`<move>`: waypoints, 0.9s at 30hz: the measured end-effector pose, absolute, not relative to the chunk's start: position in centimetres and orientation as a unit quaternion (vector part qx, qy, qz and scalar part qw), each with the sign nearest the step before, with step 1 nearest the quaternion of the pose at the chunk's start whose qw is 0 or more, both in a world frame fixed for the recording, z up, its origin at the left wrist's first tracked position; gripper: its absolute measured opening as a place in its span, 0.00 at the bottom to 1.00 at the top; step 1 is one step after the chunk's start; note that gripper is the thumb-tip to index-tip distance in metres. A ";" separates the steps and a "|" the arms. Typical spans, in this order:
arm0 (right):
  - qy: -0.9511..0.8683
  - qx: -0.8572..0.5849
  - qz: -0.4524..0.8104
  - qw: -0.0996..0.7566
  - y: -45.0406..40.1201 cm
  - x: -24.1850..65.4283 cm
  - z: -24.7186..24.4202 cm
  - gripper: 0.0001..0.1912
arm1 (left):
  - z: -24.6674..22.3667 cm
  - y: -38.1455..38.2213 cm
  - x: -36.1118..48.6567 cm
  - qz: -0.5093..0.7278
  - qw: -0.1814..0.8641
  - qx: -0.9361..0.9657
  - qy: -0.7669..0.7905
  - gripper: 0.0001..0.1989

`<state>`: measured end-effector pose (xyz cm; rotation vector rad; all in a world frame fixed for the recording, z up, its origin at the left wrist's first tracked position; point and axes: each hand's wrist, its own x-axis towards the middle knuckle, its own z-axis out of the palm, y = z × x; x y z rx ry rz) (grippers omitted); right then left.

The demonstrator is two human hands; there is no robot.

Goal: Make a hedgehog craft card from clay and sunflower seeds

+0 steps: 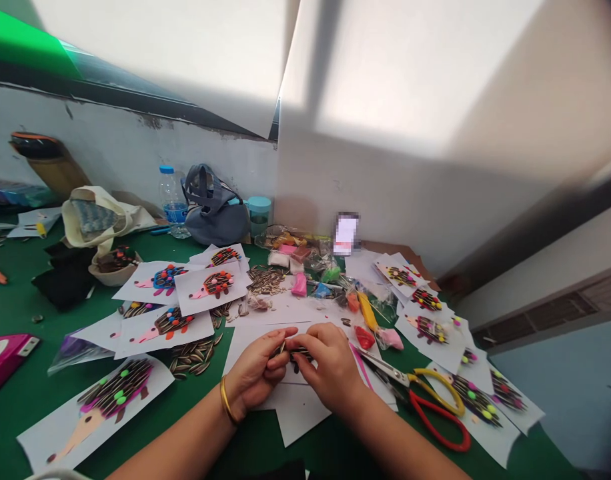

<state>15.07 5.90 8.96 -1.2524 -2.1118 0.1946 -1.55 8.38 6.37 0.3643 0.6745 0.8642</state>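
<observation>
The left hand's (pixel 255 373) fingertips pinched what looked like a striped seed (pixel 281 348); the right hand's (pixel 333 367) fingers curled narrowly by dark seeds (pixel 300 357), their grip unclear. That piece, over white paper (pixel 300 410), seemed unfinished. Complete-looking seed-backed animal pictures (pixel 116 390) lay on both sides, with loose seeds (pixel 191 360) heaped nearby.

Strong bright light and soft-edged shadow bands across the pale panels (pixel 395 73), dimmer light over the green tabletop (pixel 15 307), small bright screen (pixel 346 233) masked by coarse pixelation, wide-angle stretching toward the edges, upper-right corner dark and blurred
</observation>
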 end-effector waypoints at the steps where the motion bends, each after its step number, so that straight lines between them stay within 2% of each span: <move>1: -0.818 -0.469 0.055 0.328 5.9 15.0 8.8 0.08 | 6.3 8.3 -1.5 0.403 0.841 0.175 0.316 0.13; 5: -0.861 -0.422 -0.011 0.285 6.1 14.4 8.0 0.06 | 6.1 8.0 -1.3 0.363 0.852 0.221 0.307 0.10; 8: -0.870 -0.409 -0.010 0.275 6.1 14.3 7.7 0.06 | 6.0 7.8 -1.1 0.336 0.852 0.242 0.319 0.11; 11: -0.838 -0.437 0.046 0.324 6.2 14.5 7.9 0.04 | 6.3 7.8 -1.2 0.332 0.849 0.250 0.327 0.12; 15: -0.736 -0.497 0.208 0.410 6.5 15.0 8.4 0.04 | 6.7 7.8 -1.4 0.333 0.842 0.275 0.324 0.14; 18: -0.691 -0.496 0.297 0.434 6.7 15.3 8.5 0.04 | 6.9 7.7 -1.4 0.322 0.841 0.296 0.320 0.15; 27: -0.678 -0.503 0.320 0.430 5.9 15.9 8.2 0.03 | 6.3 7.7 -1.0 0.321 0.783 0.381 0.373 0.20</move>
